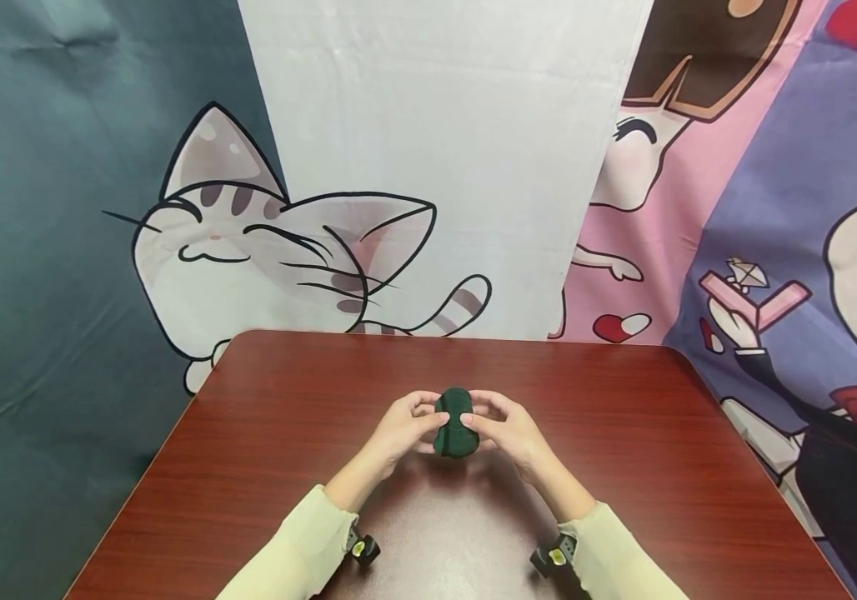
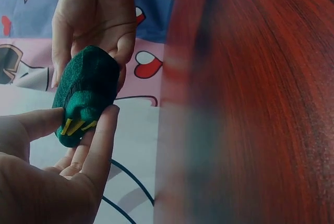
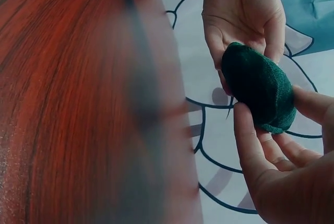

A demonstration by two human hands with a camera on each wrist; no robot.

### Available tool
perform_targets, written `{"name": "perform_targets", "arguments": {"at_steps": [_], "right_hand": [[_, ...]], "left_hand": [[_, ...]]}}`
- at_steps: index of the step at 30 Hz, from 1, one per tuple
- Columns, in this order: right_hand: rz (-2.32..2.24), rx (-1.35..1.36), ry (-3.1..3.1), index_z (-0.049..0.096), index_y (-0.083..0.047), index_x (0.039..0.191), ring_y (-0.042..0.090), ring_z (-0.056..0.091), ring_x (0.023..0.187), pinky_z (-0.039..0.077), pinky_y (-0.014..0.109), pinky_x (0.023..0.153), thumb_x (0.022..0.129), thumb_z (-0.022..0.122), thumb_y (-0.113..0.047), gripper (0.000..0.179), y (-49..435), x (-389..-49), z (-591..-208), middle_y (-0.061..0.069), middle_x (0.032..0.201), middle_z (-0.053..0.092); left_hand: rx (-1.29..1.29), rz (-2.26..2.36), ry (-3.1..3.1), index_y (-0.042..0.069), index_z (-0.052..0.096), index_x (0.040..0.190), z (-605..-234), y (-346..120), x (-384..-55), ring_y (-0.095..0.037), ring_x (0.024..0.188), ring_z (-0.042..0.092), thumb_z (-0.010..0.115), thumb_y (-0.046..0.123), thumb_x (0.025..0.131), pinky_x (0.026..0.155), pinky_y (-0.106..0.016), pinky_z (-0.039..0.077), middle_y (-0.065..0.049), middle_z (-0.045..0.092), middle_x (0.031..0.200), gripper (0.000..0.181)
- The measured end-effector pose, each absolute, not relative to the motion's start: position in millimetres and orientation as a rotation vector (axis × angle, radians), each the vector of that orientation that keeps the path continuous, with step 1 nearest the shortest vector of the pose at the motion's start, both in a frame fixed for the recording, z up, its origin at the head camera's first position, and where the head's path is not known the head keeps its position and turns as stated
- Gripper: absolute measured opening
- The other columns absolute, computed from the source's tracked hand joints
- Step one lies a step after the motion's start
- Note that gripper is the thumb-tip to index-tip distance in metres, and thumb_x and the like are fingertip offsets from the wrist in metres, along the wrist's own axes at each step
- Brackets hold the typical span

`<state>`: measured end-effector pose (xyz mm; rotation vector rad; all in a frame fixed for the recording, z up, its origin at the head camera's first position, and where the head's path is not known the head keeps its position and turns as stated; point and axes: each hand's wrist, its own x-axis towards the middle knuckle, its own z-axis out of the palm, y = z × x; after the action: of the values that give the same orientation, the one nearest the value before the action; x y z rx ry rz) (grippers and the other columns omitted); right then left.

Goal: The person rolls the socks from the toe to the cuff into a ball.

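Note:
A compact roll of dark green knit fabric, which looks like rolled-up socks (image 1: 456, 429), is held up above the table between both hands. My left hand (image 1: 408, 429) grips its left end, thumb on the near side and fingers behind. Opposite it, my right hand (image 1: 507, 429) pinches the right end in the same way. In the left wrist view, yellow marks show on the end of the socks (image 2: 86, 91) by the left fingers. The right wrist view shows the plain, smooth side of the socks (image 3: 258, 88). The fingers partly hide both ends.
A reddish-brown wooden table (image 1: 286, 400) with rounded far corners lies under the hands. Behind it hangs a cloth backdrop (image 1: 436, 100) printed with a cartoon cat and figures. Each wrist carries a small black camera, such as the left camera (image 1: 363, 548).

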<state>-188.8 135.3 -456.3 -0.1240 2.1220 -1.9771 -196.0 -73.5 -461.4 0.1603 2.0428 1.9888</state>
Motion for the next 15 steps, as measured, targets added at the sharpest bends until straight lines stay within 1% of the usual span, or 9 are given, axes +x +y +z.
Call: {"name": "perform_targets", "arguments": {"at_steps": [4,10,15], "right_hand": [[-1.968,-0.120,2.125,0.058,-0.004,0.137,0.022,0.070,0.092,0.061,0.044,0.075,0.090,0.077,-0.019,0.053,135.9,-191.6,-460.9,0.018,0.118,0.068],[-1.928,-0.098,2.175,0.059,-0.004,0.137,0.023,0.071,0.086,0.059,0.054,0.078,0.091,0.077,-0.020,0.052,137.4,-195.6,-467.4,0.018,0.116,0.068],[-1.903,-0.091,2.180,0.058,-0.003,0.138,0.022,0.071,0.086,0.059,0.054,0.078,0.092,0.076,-0.021,0.053,138.5,-198.0,-472.1,0.019,0.118,0.068]], "left_hand": [[0.152,1.986,2.044,-0.004,0.054,0.132,-464.5,-72.2,-197.4,-0.025,0.090,0.072,0.070,0.016,0.094,0.064,-0.042,0.062,-0.013,0.069,0.107,0.046],[0.123,1.977,2.034,-0.003,0.055,0.132,-473.1,-69.6,-202.6,-0.022,0.093,0.071,0.070,0.016,0.094,0.064,-0.040,0.062,-0.014,0.069,0.108,0.044],[0.102,1.962,2.035,-0.003,0.055,0.131,-480.1,-67.4,-205.6,-0.020,0.091,0.070,0.070,0.016,0.094,0.063,-0.038,0.062,-0.013,0.069,0.108,0.044]]}}
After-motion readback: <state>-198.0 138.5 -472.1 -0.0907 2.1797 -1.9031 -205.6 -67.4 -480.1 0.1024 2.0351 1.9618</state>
